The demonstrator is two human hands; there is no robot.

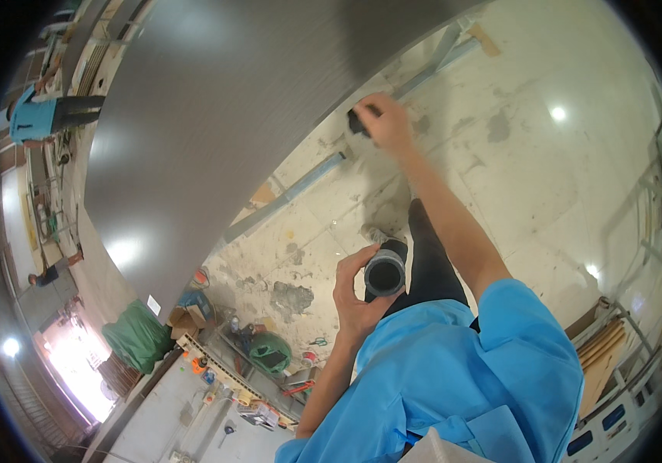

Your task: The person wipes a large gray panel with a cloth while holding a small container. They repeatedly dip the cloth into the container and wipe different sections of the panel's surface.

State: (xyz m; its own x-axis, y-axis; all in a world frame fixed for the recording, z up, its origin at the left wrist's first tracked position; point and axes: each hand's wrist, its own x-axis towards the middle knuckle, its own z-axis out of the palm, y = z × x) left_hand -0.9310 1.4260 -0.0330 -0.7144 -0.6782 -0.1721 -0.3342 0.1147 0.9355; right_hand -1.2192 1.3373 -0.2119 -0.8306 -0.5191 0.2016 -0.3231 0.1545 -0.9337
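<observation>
Near my waist my left hand (352,287) is wrapped round a dark cylindrical container (385,259), whose round grey-rimmed mouth faces up toward me. My right arm stretches forward, and my right hand (387,122) pinches a small black object (356,123), perhaps a pad or cloth; its kind is not clear. That hand is beside the curved edge of a large dark grey-brown panel (223,100) with a smooth, slightly shiny face. Whether the black object touches the panel edge I cannot tell.
Grey metal bars (288,189) lie below the panel, over a stained pale floor (516,177). A cluttered workbench (169,417) with small tools stands at lower left, near a green bag (139,337). Another person (34,119) in blue stands far left. Brown boards (602,347) lean at right.
</observation>
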